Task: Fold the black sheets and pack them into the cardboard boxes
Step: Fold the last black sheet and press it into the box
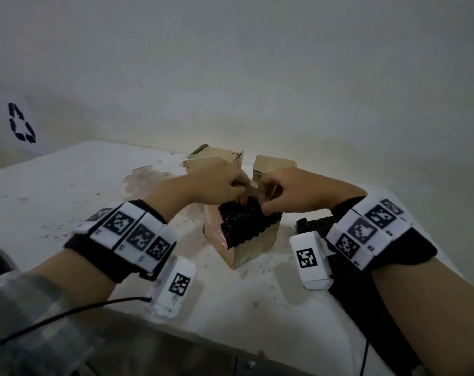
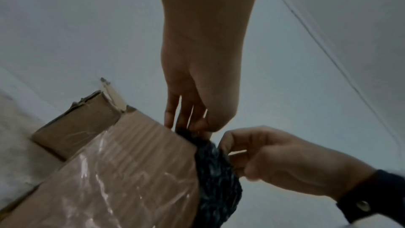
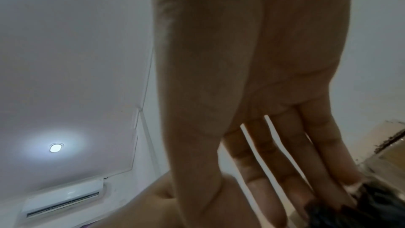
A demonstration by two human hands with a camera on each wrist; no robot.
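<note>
1. Head view: both hands are meeting over the near box (image 1: 244, 248) in the middle of the table (image 1: 54, 202), and a folded black sheet (image 1: 246, 223) is sitting in its open top, sticking up above the rim.
2. The left hand (image 1: 217, 183) is reaching in from the left, fingers pointing down onto the far end of the sheet; the left wrist view is showing those fingers (image 2: 186, 115) fairly straight, tips touching the sheet (image 2: 217, 179) at the box (image 2: 122, 171) edge, not clamped round it.
3. The right hand (image 1: 290, 191) is coming in from the right, fingers curled and pinching the sheet's right edge; in the left wrist view this hand (image 2: 285, 160) is bent round the fabric.
4. Right wrist view: long fingers (image 3: 291, 153) are running down to the dark sheet (image 3: 359, 209) at the bottom right corner, blurred.
5. Two more boxes are standing at the far side, one left (image 1: 217, 158), one right (image 1: 271, 165), just behind the hands.
6. Another sheet (image 1: 316, 222) is lying on the table to the right, partly hidden by the right wrist.
7. A recycling sign (image 1: 21, 123) is hanging on the far left wall.
</note>
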